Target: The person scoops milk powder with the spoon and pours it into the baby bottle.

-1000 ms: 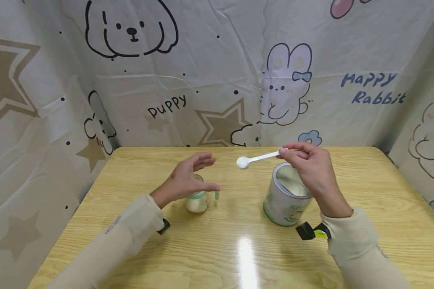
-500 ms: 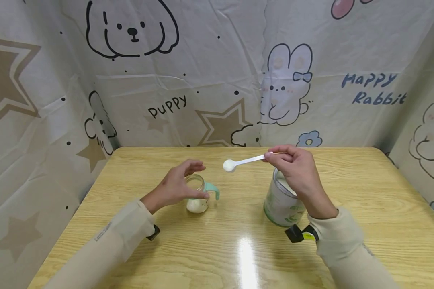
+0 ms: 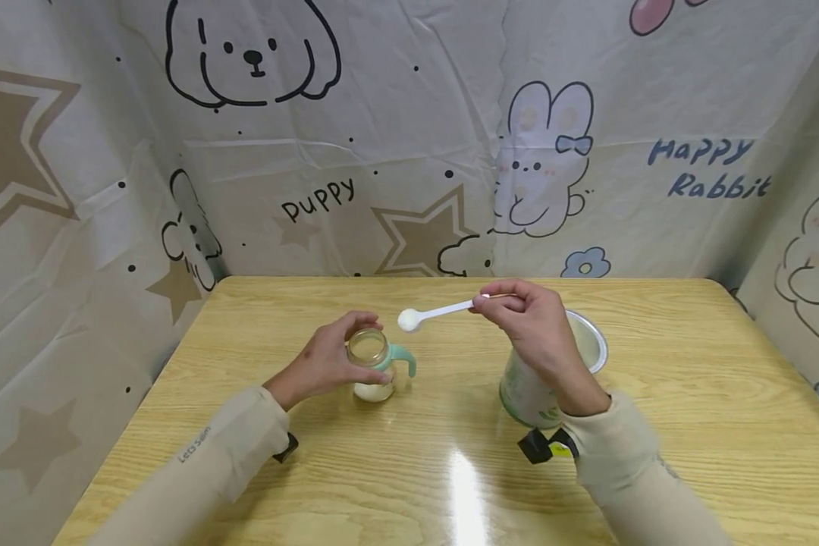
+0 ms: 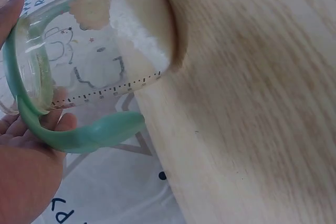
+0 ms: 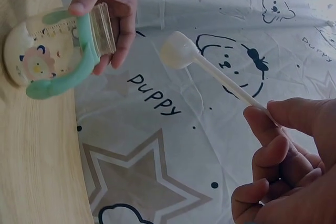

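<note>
A clear baby bottle (image 3: 374,392) with a mint-green handle (image 4: 100,135) stands upright and uncapped on the table, white powder (image 4: 137,35) at its bottom. My left hand (image 3: 324,356) holds it around the neck, thumb on the near side and fingers behind. To the right, my right hand (image 3: 528,322) pinches the end of a white measuring scoop (image 3: 447,309) between thumb and fingers. Pale powder fills the scoop's bowl (image 5: 179,51), which is in the air a little right of the bottle's open mouth (image 3: 368,346). Behind my right hand stands an open milk powder can (image 3: 528,394), partly covered by it.
The wooden table (image 3: 423,470) carries the bottle and the can, with a bright light reflection near its front. A printed cloth (image 3: 396,136) hangs behind the table and along both sides.
My right hand has carried the filled scoop left, from over the can toward the bottle. My left hand has shifted slightly back and closed in around the bottle's neck, uncovering its mouth.
</note>
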Demonstrator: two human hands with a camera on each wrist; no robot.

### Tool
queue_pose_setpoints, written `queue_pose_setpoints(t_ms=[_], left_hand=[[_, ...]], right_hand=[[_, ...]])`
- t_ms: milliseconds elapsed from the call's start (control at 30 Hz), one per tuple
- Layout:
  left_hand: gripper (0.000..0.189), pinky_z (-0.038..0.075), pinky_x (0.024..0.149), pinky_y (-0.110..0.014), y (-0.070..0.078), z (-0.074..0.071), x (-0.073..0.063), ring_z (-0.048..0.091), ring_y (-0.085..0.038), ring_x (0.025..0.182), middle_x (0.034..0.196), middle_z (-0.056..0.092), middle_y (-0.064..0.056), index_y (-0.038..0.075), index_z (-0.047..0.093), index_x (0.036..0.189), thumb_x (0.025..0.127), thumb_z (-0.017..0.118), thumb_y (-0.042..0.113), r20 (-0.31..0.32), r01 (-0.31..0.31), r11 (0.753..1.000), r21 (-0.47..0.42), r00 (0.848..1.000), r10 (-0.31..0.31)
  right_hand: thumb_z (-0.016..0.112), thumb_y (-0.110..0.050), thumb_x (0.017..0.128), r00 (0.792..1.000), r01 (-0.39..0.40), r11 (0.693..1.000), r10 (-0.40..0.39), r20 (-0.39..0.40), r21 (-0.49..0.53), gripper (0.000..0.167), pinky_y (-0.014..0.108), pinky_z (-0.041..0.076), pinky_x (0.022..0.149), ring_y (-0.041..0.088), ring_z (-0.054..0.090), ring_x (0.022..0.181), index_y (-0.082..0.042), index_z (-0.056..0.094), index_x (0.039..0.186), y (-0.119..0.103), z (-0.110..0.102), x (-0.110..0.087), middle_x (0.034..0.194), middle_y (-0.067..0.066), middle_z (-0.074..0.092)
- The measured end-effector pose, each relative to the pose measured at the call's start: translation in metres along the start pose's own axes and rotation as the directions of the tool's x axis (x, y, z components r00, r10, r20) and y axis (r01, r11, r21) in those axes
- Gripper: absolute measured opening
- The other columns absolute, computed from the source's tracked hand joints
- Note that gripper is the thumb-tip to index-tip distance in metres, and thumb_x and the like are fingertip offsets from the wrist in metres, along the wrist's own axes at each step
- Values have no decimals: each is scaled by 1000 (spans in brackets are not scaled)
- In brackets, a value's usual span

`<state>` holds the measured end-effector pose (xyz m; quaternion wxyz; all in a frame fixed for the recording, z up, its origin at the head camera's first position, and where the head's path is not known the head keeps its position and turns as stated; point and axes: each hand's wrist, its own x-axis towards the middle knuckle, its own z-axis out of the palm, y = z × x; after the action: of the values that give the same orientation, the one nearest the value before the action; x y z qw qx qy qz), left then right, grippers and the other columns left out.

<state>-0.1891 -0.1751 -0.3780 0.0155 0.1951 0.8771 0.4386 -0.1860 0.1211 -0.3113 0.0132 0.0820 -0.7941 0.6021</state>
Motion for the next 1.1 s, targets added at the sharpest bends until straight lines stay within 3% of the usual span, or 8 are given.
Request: queue_pose_setpoints(t_ms=[233,600,1100], left_hand=[[85,48,100,-51,-3,0,-1,56,-33,124,134,61,-13,3,53,136,66,96,24,-23,-1,999,39,1000,2],[82,48,101,-50,-6,1,-1,59,-29,121,128,64,-8,5,56,134,65,96,23,-44,0,1000,12,999,0],[81,50,99,-49,-10,3,-3,60,-28,117,125,64,-8,5,57,133,65,96,24,-62,-3,1000,-17,998,2]], right_hand=[[70,-20,96,1000,19,1000,-19,17,-13,25,26,48,82,14,67,98,1,68,110,-1,13,0,95,3,77],[70,-17,95,998,57,998,-56,41,-34,21,25,46,70,14,68,91,-1,69,108,-4,34,2,93,6,77],[73,-13,93,998,24,999,-22,51,-29,17,23,36,55,12,59,73,-2,70,105,2,54,4,92,10,76]])
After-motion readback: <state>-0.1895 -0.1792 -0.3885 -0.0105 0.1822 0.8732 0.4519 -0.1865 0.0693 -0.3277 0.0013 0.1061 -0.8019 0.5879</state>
